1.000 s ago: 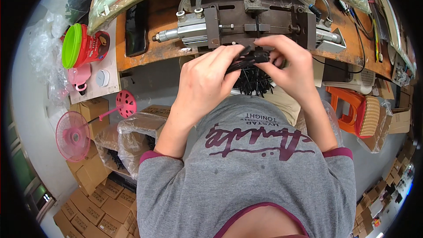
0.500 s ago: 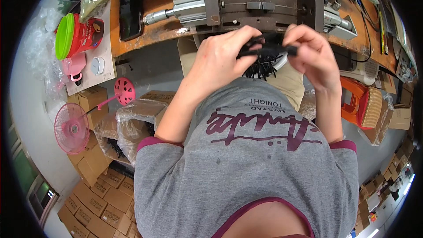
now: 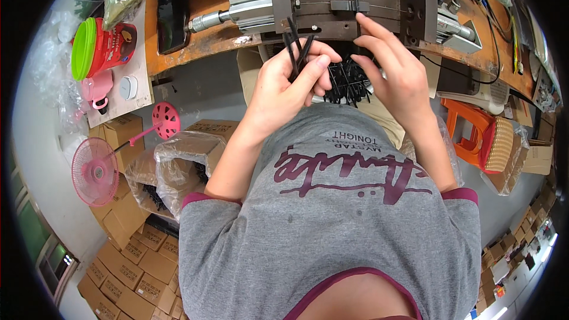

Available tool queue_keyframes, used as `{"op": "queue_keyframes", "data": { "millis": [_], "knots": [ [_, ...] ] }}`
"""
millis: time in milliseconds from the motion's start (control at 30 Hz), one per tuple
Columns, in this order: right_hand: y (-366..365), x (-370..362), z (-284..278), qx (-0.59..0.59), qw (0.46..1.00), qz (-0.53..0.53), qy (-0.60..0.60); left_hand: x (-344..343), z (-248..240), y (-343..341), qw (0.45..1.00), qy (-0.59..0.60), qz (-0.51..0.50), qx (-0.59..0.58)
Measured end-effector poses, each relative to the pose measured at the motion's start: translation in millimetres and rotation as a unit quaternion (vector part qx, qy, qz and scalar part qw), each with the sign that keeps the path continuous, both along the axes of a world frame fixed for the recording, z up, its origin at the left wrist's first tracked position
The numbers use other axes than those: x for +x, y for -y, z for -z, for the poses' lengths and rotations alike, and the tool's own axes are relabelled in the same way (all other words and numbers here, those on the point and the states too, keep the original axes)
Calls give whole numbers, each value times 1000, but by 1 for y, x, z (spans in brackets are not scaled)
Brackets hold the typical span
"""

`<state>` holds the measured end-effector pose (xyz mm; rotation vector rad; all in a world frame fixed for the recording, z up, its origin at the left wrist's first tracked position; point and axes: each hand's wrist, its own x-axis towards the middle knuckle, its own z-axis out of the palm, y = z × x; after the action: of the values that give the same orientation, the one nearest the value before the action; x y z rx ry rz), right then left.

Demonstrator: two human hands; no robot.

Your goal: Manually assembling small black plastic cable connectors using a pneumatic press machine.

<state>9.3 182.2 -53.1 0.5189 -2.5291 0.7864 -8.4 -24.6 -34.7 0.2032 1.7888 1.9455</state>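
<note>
My left hand (image 3: 278, 92) is closed around several slender black plastic pieces (image 3: 293, 47), which fan upward past the thumb and fingers. My right hand (image 3: 394, 65) reaches to the bench machine (image 3: 320, 21), its fingers spread and the index finger extended. That fingertip meets the lower end of a thin black piece (image 3: 357, 1), which lies across a small metal block (image 3: 341, 6) at the machine's middle. Below both hands, a pile of similar black pieces (image 3: 349, 83) sits at my lap; its holder is mostly hidden.
Metal cylinders (image 3: 255, 9) with hoses flank the machine on the wooden bench (image 3: 207, 44). A dark phone (image 3: 173, 18) and a red bucket (image 3: 112, 50) stand left. Below are a pink fan (image 3: 96, 172) and plastic-lined boxes (image 3: 189, 154). An orange stool (image 3: 474, 133) is at right.
My hands were together over the lap with black pieces between them. Now they are apart: the right has moved up to the machine's block, where a black piece lies; the left keeps several pieces.
</note>
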Motion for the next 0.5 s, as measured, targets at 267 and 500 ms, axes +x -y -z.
{"op": "queue_keyframes", "data": {
  "millis": [267,500],
  "knots": [
    [7,-14,-10,167,986,14,17,14,23,-6,1000,-14,2,-26],
    [6,-13,-7,169,985,26,7,8,98,-10,929,-275,15,-246]
  ]
}}
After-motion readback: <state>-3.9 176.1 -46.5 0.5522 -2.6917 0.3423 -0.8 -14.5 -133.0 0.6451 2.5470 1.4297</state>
